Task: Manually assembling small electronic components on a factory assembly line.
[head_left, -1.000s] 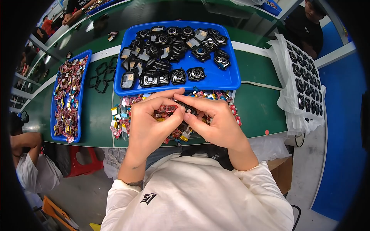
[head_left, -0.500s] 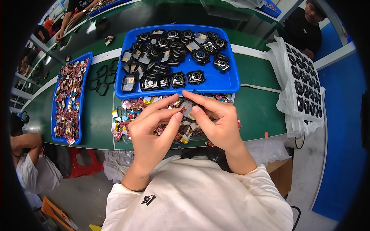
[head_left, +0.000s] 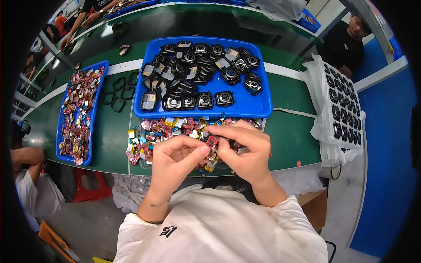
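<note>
Just above the near edge of the green bench, both my hands meet over a pile of small parts. My left hand [head_left: 177, 160] is closed, its thumb and fingertips pinching the lower left edge of a small red circuit board [head_left: 212, 141]. My right hand [head_left: 247, 151] curls around a dark watch case [head_left: 229, 143], mostly hidden by its thumb and fingers. The board lies between the two hands, close to the right thumb. Under them, the loose red, yellow and white parts [head_left: 144, 136] fill a clear tray. Beyond stands a blue tray [head_left: 245, 105] holding several black watch cases [head_left: 205, 100].
At left, a narrow blue tray [head_left: 90, 144] holds many red circuit boards, beside several black frames [head_left: 118, 104]. A white-wrapped tray of watch cases [head_left: 342, 101] stands at the right edge. A cable [head_left: 294, 112] crosses the bench. Co-workers are at far left and far right.
The watch case, held up between both hands before, is now mostly covered by my right hand. The red circuit board shows plainly between the hands, and my left hand has drawn slightly lower.
</note>
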Action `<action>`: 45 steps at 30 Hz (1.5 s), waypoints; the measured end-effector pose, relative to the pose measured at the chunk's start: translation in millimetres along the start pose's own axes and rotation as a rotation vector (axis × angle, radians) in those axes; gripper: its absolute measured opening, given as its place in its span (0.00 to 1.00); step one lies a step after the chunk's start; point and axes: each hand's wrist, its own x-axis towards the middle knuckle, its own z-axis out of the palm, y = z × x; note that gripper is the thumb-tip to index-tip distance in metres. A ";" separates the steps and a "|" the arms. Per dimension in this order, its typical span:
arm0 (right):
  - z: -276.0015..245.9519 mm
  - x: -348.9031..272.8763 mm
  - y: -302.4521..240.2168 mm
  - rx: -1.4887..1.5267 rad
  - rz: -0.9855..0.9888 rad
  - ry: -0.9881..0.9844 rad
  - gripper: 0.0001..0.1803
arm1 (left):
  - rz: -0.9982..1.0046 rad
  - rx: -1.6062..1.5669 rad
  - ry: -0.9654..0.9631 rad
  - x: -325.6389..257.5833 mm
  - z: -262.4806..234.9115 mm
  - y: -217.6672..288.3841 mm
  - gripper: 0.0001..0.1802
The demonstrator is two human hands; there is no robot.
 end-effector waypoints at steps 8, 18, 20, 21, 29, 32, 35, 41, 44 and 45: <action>-11.8 -0.2 -0.9 0.130 0.100 -0.156 0.15 | 0.001 0.030 0.048 2.5 5.4 -2.7 0.04; -52.8 97.7 36.3 0.344 0.241 -0.107 0.09 | 0.179 0.061 0.120 1.9 0.8 -3.3 0.15; -75.9 141.3 89.1 0.211 0.213 0.097 0.11 | 0.210 0.107 0.156 0.1 -7.2 -4.5 0.14; -91.8 157.0 122.3 0.121 0.232 0.216 0.11 | 0.239 0.157 0.179 -0.9 -10.7 -3.6 0.13; -134.1 175.3 257.7 -0.489 0.609 0.537 0.13 | 0.319 0.590 0.537 5.8 -56.2 4.9 0.07; -132.4 178.5 256.4 -0.571 0.628 0.544 0.14 | 0.480 1.048 0.456 12.2 -50.0 16.1 0.09; -130.5 177.8 253.2 -0.594 0.644 0.525 0.14 | 0.651 1.187 0.281 22.8 -36.5 13.2 0.12; -148.0 161.9 266.6 -0.264 0.386 0.549 0.13 | 0.585 1.406 0.215 35.4 -26.1 5.8 0.07; -155.5 149.4 252.3 -0.087 0.406 0.470 0.14 | 0.589 1.213 0.304 32.3 -27.1 11.3 0.03; -157.9 146.3 241.0 -0.046 0.482 0.440 0.14 | 0.587 1.211 0.309 31.8 -28.6 11.6 0.03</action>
